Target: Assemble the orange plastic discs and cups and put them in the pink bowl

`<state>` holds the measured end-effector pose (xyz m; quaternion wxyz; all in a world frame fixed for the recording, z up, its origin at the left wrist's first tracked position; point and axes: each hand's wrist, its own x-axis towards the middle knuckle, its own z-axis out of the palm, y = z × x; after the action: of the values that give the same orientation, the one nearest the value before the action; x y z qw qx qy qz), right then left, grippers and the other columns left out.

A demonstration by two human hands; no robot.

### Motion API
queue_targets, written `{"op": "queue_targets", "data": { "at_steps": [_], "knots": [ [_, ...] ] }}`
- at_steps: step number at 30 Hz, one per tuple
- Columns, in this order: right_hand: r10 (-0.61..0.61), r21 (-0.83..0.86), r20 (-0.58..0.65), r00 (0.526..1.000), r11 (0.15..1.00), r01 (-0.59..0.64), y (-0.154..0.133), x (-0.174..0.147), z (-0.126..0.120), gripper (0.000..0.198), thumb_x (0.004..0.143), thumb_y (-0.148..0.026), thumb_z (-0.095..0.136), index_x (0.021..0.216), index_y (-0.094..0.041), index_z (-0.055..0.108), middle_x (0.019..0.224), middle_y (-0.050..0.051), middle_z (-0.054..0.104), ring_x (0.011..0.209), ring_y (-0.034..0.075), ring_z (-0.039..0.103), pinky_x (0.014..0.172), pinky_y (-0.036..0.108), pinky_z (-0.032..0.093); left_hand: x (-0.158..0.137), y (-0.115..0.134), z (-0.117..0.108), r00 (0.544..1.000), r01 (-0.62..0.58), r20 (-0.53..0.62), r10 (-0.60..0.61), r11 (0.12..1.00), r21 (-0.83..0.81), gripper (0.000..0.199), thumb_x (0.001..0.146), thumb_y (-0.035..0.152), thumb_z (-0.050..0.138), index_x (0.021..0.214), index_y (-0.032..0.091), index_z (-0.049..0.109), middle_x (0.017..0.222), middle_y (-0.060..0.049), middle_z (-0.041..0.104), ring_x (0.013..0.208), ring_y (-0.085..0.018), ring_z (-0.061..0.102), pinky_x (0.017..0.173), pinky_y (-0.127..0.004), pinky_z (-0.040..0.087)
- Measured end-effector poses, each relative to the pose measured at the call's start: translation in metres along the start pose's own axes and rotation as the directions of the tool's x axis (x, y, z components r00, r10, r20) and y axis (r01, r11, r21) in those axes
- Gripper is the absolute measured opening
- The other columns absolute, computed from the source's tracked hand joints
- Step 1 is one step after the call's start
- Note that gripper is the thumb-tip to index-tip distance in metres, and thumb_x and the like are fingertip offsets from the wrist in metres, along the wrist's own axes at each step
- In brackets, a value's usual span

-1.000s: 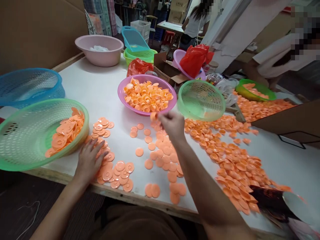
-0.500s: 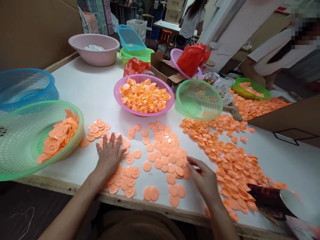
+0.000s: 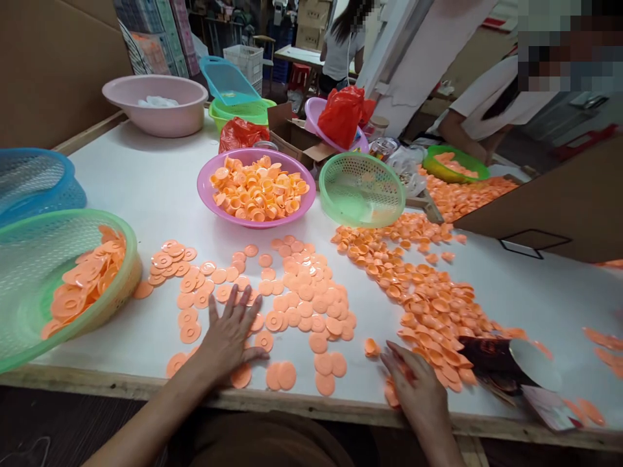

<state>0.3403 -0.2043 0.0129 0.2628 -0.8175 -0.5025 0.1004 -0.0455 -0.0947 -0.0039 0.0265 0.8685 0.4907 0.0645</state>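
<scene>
My left hand (image 3: 231, 337) is spread flat over flat orange discs (image 3: 189, 331), several of them lying around and partly under its fingers. More flat orange discs (image 3: 304, 292) cover the middle of the white table. My right hand (image 3: 416, 383) rests low at the right, fingers stretched and slightly bent, its fingertips beside a small orange cup-shaped piece (image 3: 372, 348). Another orange piece (image 3: 392, 393) lies at its left edge, partly hidden by it. Just beyond this hand runs a long heap of orange cup-shaped pieces (image 3: 433, 305).
A pink bowl (image 3: 209, 201) of orange cups stands behind the discs, beside a green basket (image 3: 335, 201). At left are a green basket (image 3: 131, 259) holding discs and a blue basket (image 3: 73, 188). A dark packet (image 3: 481, 366) lies at right. A person (image 3: 479, 117) works beyond.
My left hand has slid right and nearer the table's front edge, among the discs. My right hand has moved from the discs' right side toward the front, beside loose cup-shaped pieces. The view has shifted right.
</scene>
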Motion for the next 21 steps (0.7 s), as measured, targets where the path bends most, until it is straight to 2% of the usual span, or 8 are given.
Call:
{"op": "queue_targets", "data": {
  "at_steps": [2, 5, 7, 10, 12, 17, 19, 21],
  "knots": [
    [-0.039, -0.012, 0.028, 0.999, 0.999, 0.039, 0.001, 0.000, 0.000, 0.066, 0.077, -0.078, 0.050, 0.098, -0.021, 0.077, 0.101, 0.011, 0.073, 0.096, 0.030, 0.064, 0.082, 0.041, 0.049, -0.017, -0.010, -0.004, 0.999, 0.046, -0.014, -0.046, 0.999, 0.025, 0.102, 0.078, 0.079, 0.045, 0.155, 0.023, 0.012, 0.161, -0.016, 0.020, 0.149, -0.041, 0.004, 0.108, -0.073, -0.010],
    [-0.084, -0.080, -0.019, 0.996, 0.993, 0.083, -0.001, 0.001, 0.005, 0.073, 0.076, -0.083, 0.045, 0.098, -0.021, 0.077, 0.100, 0.012, 0.074, 0.096, 0.033, 0.063, 0.082, 0.045, 0.047, -0.032, -0.014, -0.012, 0.995, 0.087, -0.047, -0.085, 0.995, 0.044, 0.101, 0.080, 0.077, 0.044, 0.156, 0.019, 0.010, 0.161, -0.019, 0.021, 0.149, -0.040, 0.006, 0.110, -0.071, -0.007],
    [-0.095, -0.119, -0.039, 0.995, 0.989, 0.089, -0.008, 0.004, 0.011, 0.075, 0.075, -0.084, 0.044, 0.101, -0.022, 0.076, 0.100, 0.012, 0.074, 0.097, 0.034, 0.062, 0.083, 0.048, 0.045, -0.030, -0.006, -0.014, 0.998, 0.024, -0.052, -0.022, 0.999, 0.039, 0.098, 0.081, 0.077, 0.043, 0.155, 0.021, 0.013, 0.160, -0.017, 0.022, 0.149, -0.039, 0.006, 0.112, -0.070, -0.006],
    [-0.109, -0.105, 0.002, 0.994, 0.988, 0.109, -0.020, 0.009, 0.017, 0.069, 0.078, -0.080, 0.044, 0.101, -0.023, 0.076, 0.098, 0.011, 0.074, 0.094, 0.032, 0.063, 0.084, 0.047, 0.044, -0.017, 0.010, -0.012, 0.987, -0.157, -0.031, 0.157, 0.988, 0.014, 0.090, 0.081, 0.077, 0.040, 0.154, 0.030, 0.018, 0.160, -0.009, 0.028, 0.149, -0.038, 0.007, 0.112, -0.069, -0.010],
    [-0.122, -0.088, 0.024, 0.992, 0.988, 0.124, -0.025, 0.011, 0.017, 0.063, 0.082, -0.075, 0.044, 0.098, -0.023, 0.076, 0.096, 0.010, 0.074, 0.092, 0.030, 0.063, 0.085, 0.046, 0.045, -0.012, 0.017, -0.009, 0.979, -0.204, -0.022, 0.204, 0.979, 0.001, 0.086, 0.082, 0.076, 0.041, 0.154, 0.032, 0.020, 0.158, -0.007, 0.032, 0.149, -0.037, 0.010, 0.111, -0.069, -0.013],
    [-0.168, -0.080, 0.027, 0.985, 0.982, 0.169, -0.023, 0.013, 0.009, 0.053, 0.083, -0.068, 0.049, 0.088, -0.023, 0.076, 0.089, 0.009, 0.075, 0.089, 0.030, 0.064, 0.085, 0.047, 0.045, -0.019, 0.007, -0.007, 0.998, -0.056, -0.024, 0.056, 0.998, 0.015, 0.084, 0.083, 0.072, 0.046, 0.152, 0.028, 0.028, 0.156, -0.009, 0.035, 0.148, -0.040, 0.011, 0.110, -0.073, -0.008],
    [-0.167, -0.043, -0.012, 0.986, 0.985, 0.167, -0.030, 0.014, 0.006, 0.047, 0.081, -0.065, 0.055, 0.080, -0.023, 0.075, 0.085, 0.009, 0.075, 0.087, 0.030, 0.065, 0.083, 0.045, 0.046, -0.023, 0.003, -0.008, 0.998, -0.060, 0.001, 0.060, 0.998, 0.007, 0.083, 0.084, 0.071, 0.045, 0.152, 0.027, 0.030, 0.155, -0.010, 0.037, 0.148, -0.039, 0.014, 0.111, -0.072, -0.008],
    [-0.133, 0.069, -0.034, 0.990, 0.988, 0.135, -0.051, 0.015, 0.006, 0.039, 0.081, -0.059, 0.062, 0.076, -0.022, 0.074, 0.082, 0.009, 0.074, 0.082, 0.027, 0.065, 0.077, 0.041, 0.049, -0.023, 0.003, -0.007, 0.996, -0.091, 0.021, 0.091, 0.996, -0.011, 0.081, 0.085, 0.070, 0.045, 0.151, 0.026, 0.033, 0.154, -0.011, 0.039, 0.148, -0.039, 0.018, 0.111, -0.071, -0.009]
  ]
}}
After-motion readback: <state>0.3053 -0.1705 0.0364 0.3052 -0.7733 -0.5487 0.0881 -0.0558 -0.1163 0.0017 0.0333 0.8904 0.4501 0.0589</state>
